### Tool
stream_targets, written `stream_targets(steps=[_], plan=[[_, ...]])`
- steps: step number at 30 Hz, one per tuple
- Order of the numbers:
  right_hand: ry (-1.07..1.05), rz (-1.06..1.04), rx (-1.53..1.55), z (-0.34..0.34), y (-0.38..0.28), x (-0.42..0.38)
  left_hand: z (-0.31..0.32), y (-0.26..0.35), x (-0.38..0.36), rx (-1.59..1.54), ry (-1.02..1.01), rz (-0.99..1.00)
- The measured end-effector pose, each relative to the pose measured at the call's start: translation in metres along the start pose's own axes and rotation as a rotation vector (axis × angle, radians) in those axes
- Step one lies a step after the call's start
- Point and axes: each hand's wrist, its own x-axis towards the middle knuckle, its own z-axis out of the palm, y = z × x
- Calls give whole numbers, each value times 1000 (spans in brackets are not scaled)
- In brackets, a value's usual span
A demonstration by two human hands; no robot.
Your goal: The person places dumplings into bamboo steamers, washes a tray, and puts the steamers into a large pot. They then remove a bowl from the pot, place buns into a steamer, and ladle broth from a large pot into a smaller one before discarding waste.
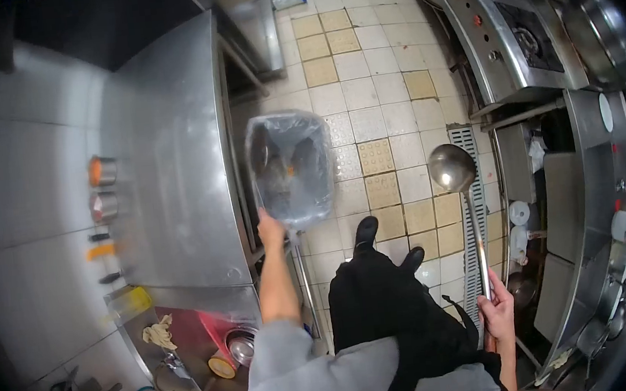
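A long-handled ladle (452, 168) hangs out in front of me on the right, its round metal bowl over the floor. My right hand (499, 310) is closed around the lower part of its handle. On the left, my left hand (271, 230) grips the near left edge of a trash bin (320, 123) lined with a clear plastic bag. A few small orange scraps lie at the bottom of the bin. The fingers of my left hand are partly hidden by the rim.
A steel counter (166, 157) runs along the left, with a sink (190, 332) holding a metal bowl nearer me. A stove (516, 33) and steel shelves (589, 169) with pans and utensils line the right. A drain grate (472, 237) crosses the tiled floor.
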Motion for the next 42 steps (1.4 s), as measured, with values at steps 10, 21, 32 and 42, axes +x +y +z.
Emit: stream_targets(steps=[10, 21, 32, 42], plan=[[262, 182, 161, -38, 131, 18, 84, -49, 118, -441, 287, -214], [150, 69, 56, -26, 129, 46, 54, -39, 79, -148, 206, -183], [104, 76, -62, -9, 103, 44, 48, -51, 80, -144, 149, 56], [129, -116, -326, -30, 130, 13, 5, -40, -68, 16, 79, 279]])
